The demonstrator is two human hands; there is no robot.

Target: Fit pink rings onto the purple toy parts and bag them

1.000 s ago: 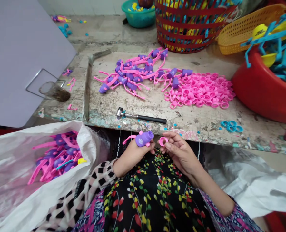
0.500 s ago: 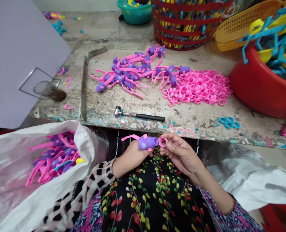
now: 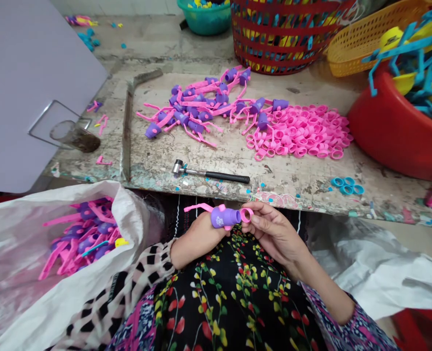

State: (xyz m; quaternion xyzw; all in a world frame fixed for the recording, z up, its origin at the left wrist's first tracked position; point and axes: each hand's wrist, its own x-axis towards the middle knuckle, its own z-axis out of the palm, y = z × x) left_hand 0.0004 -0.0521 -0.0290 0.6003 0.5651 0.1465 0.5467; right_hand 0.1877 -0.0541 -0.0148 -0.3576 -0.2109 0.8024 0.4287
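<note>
1. Our left hand (image 3: 197, 239) is clamped on a purple body (image 3: 223, 217) with a pink arm, its open end facing right, presumably so our fingers clear the rim.
2. Our right hand (image 3: 276, 235) pinches a pink ring (image 3: 247, 210) by its edge, seemingly to leave the hole unobstructed. It sits right by that end; whether they touch, we cannot tell.
3. On the counter (image 3: 157, 161) before us lies a hammer (image 3: 216, 174), likely for easy reach. Farther off, purple-and-pink pieces (image 3: 181, 118) adjoin heaped rings (image 3: 303, 131) at right, perhaps sorted by kind.
</note>
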